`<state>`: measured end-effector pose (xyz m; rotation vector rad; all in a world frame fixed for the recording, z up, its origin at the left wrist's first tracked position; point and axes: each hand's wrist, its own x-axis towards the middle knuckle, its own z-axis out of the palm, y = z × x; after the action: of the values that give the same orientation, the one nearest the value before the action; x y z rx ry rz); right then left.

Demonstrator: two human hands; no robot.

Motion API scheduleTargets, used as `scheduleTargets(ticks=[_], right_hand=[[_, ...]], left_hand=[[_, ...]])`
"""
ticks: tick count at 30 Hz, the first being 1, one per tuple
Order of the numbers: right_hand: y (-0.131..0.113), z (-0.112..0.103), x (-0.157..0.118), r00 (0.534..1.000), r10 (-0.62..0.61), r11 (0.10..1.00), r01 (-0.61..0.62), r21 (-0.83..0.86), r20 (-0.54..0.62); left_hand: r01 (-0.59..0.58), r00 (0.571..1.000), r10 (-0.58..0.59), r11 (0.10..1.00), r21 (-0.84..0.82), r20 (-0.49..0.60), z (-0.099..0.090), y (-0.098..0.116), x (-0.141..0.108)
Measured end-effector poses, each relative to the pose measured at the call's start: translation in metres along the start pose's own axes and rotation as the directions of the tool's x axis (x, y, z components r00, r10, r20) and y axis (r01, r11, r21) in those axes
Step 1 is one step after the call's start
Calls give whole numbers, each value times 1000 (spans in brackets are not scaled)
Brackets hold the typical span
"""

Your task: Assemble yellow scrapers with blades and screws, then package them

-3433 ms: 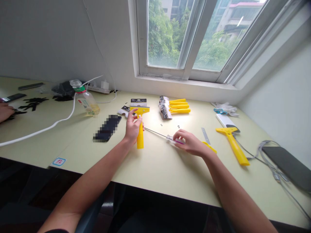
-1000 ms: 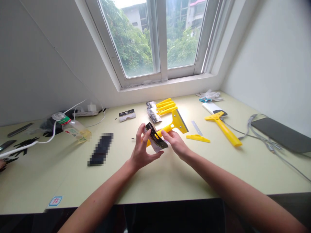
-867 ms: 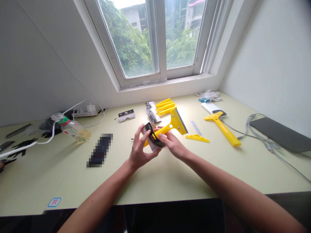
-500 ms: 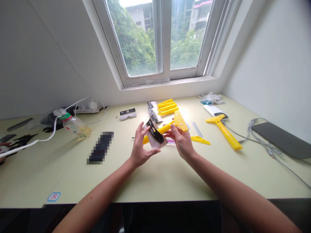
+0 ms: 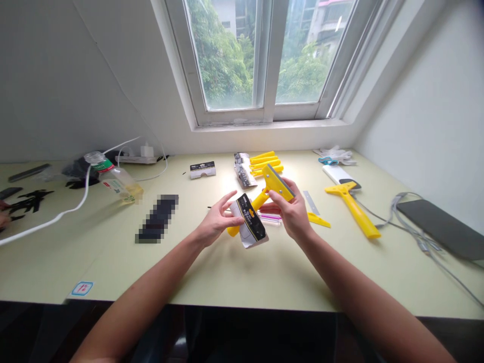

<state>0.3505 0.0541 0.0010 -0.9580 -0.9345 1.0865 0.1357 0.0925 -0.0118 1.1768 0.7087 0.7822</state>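
Note:
My right hand [image 5: 293,212] is closed on a yellow scraper [image 5: 278,182] near its wide head, with the handle slanting down to the left. A black and white card sleeve [image 5: 251,222] sits around the handle, and my left hand [image 5: 217,219] pinches its left edge. The handle's yellow end [image 5: 233,231] shows below the left fingers. Just beyond the hands lie several yellow scraper handles [image 5: 266,160] with card sleeves [image 5: 244,171]. Right of my right hand are a metal blade [image 5: 311,202] and a yellow blade cover [image 5: 319,220].
Another yellow scraper [image 5: 353,209] lies at right, near a white device [image 5: 336,175], cables and a dark flat object [image 5: 442,227]. A card sleeve [image 5: 202,170] lies at the back. A bottle [image 5: 117,179] leans at left. Part of another person's hand [image 5: 3,217] shows at the left edge.
The card sleeve has turned and tilted lower, its printed face now more toward me. The scraper head has rotated in my right hand, showing its edge strip. The camera view has shifted slightly.

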Motion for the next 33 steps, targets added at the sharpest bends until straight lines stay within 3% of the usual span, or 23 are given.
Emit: scheduleTargets(ticks=[5,8,13,16,22,27,33], right_hand=[[-4,-7,6,999,20,1000,-20,-13,48],[-9,-11,9,998,1,999,2,-50,69],[-11,-11,10,992,-104,978,89,-188,-70],[-12,-10,7,989,-125,979,109,-174,-83],[-8,-5,2,997,22,959,-1,-284,69],[1,0,-2,963,60,920,49,-389,263],[3,1,-5,970,69,928,23,-372,232]], left_hand=[[-2,993,0,1000,14,120,1,-11,2],[-39,996,40,999,-12,82,0,-20,3],[-115,993,115,993,-33,-4,0,-22,5],[-147,988,146,989,-22,-50,0,-18,6],[-177,982,182,979,97,-46,0,-17,4],[-230,973,230,973,-22,-33,5,-17,3],[-259,947,241,964,-62,-211,9,-8,4]])
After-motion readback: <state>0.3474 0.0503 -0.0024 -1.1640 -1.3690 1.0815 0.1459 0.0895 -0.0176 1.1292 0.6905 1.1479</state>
